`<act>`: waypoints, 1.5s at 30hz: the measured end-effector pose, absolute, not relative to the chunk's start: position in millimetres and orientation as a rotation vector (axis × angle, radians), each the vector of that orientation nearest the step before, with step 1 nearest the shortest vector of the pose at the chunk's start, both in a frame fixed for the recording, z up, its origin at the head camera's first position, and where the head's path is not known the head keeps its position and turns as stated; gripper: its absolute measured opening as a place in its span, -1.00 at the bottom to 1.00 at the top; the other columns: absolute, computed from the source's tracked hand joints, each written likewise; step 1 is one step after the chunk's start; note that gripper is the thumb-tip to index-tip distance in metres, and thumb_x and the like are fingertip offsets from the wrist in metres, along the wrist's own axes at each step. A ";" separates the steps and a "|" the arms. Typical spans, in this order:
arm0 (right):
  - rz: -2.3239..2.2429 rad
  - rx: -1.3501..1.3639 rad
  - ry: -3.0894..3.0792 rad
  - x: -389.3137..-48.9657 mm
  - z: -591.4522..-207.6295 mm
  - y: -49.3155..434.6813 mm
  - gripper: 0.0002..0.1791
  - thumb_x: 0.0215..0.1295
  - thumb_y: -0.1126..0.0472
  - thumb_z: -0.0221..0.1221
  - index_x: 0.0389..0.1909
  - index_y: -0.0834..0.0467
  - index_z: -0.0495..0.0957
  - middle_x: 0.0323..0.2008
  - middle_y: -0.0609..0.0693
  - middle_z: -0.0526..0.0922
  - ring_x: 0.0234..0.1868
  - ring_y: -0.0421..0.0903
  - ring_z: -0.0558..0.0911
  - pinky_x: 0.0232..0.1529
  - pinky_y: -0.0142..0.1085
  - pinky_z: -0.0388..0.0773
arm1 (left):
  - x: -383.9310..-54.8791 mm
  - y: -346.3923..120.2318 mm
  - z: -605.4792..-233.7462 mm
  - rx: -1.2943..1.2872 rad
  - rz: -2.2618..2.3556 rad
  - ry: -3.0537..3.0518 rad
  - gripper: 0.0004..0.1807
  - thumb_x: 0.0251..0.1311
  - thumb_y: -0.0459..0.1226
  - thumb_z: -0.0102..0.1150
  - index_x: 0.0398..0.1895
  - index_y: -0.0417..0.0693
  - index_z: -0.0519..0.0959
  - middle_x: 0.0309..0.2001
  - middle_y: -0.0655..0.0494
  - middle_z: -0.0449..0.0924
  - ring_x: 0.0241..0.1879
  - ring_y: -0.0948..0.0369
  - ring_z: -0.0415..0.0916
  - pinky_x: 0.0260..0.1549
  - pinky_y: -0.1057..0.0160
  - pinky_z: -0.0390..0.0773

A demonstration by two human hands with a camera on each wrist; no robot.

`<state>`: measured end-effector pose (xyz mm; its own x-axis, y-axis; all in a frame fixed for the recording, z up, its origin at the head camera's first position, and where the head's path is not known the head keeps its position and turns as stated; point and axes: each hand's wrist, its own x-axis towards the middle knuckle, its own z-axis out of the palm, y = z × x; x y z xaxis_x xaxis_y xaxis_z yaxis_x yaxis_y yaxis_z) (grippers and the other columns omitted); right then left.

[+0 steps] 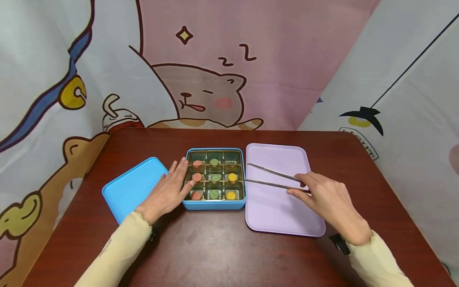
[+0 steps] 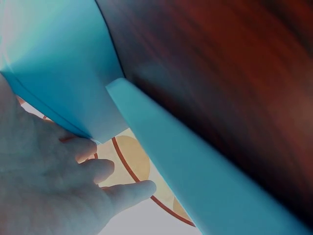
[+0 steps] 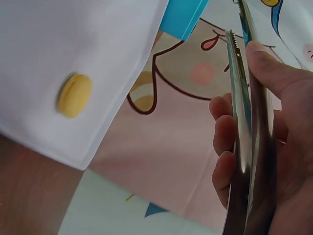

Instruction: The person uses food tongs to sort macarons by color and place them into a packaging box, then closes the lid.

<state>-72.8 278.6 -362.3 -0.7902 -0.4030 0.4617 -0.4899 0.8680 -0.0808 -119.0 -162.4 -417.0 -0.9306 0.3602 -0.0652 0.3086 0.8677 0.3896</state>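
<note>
A blue box holds a gold divided insert with pink macarons in its left column and green macarons in the middle one. Yellow macarons sit in the middle and front compartments on the right; the back right one shows bare gold. My left hand rests against the box's left side, fingers extended. My right hand grips metal tongs, arms spread, tips near the box's right edge with nothing between them. One yellow macaron lies on the lilac tray, hidden behind my right hand in the head view.
To the left, a blue lid lies flat on the dark wooden table, partly under my left forearm. The tray stands right beside the box. A cartoon-print cloth hangs behind the table.
</note>
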 end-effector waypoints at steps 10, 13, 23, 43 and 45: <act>0.342 0.500 -2.647 -56.5 -370.2 305.1 -0.50 -0.06 -0.02 0.61 -0.11 0.11 0.71 -0.46 -0.19 0.61 -0.52 -0.28 0.50 -0.65 -0.29 0.39 | -119.0 -161.8 -416.5 0.518 0.575 2.907 -0.18 0.64 0.10 -0.23 0.68 -0.19 -0.15 0.68 -0.08 -0.25 0.64 -0.15 -0.27 0.39 -0.44 0.05; 0.363 0.468 -2.687 -52.8 -372.4 315.6 -0.45 -0.06 0.01 0.62 -0.03 0.11 0.71 -0.41 -0.17 0.68 -0.47 -0.26 0.56 -0.60 -0.25 0.44 | -118.7 -161.8 -416.6 0.518 0.576 2.906 -0.17 0.63 0.11 -0.24 0.68 -0.18 -0.15 0.68 -0.08 -0.26 0.64 -0.15 -0.28 0.39 -0.44 0.04; 0.386 0.451 -2.814 -48.1 -379.9 352.6 -0.46 0.04 0.02 0.59 0.06 0.04 0.68 -0.28 -0.15 0.74 -0.34 -0.19 0.70 -0.41 -0.09 0.62 | -118.8 -162.1 -417.0 0.519 0.590 2.902 -0.17 0.63 0.10 -0.22 0.69 -0.18 -0.16 0.68 -0.08 -0.26 0.64 -0.16 -0.28 0.39 -0.45 0.04; 0.267 0.351 -2.968 -40.9 -389.4 399.0 -0.43 0.06 -0.05 0.56 0.01 0.17 0.67 -0.20 0.12 0.69 -0.39 -0.05 0.59 -0.42 0.01 0.58 | -118.5 -163.8 -417.1 0.537 0.596 2.897 -0.17 0.64 0.12 -0.26 0.68 -0.21 -0.15 0.68 -0.10 -0.27 0.64 -0.17 -0.28 0.39 -0.45 0.03; 0.256 0.339 -2.965 -39.8 -390.8 401.6 -0.43 0.05 -0.05 0.56 0.00 0.18 0.67 -0.20 0.12 0.69 -0.39 -0.03 0.60 -0.44 0.01 0.59 | -118.4 -163.9 -417.1 0.538 0.595 2.895 -0.16 0.64 0.13 -0.27 0.68 -0.21 -0.15 0.68 -0.10 -0.27 0.64 -0.17 -0.28 0.39 -0.45 0.02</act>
